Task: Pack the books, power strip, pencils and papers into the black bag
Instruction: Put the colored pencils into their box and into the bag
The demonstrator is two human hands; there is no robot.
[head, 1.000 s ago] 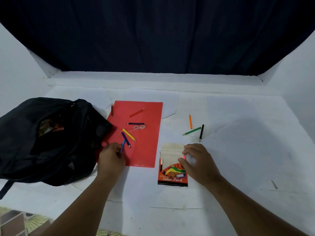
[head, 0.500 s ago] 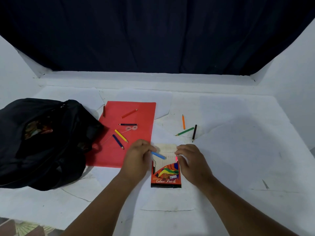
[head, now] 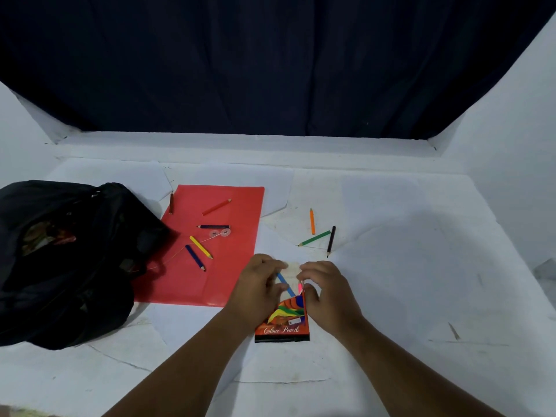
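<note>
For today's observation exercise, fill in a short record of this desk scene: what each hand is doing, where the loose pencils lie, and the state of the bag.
left hand: holds light blue pencil at the mouth of the Colour Pencils box
right hand: grips the box's open end
on red folder: red, dark blue, yellow and blue pencils; a brown one at its edge
on white table: orange pencil, green pencil, black pencil
black bag: open, left of folder

A white table [head: 421, 266] is covered with loose paper sheets [head: 391, 212]. On it are laid a black bag [head: 60, 266], a red folder [head: 228, 266], a pencil box [head: 284, 326] and three loose pencils [head: 314, 238].
</note>
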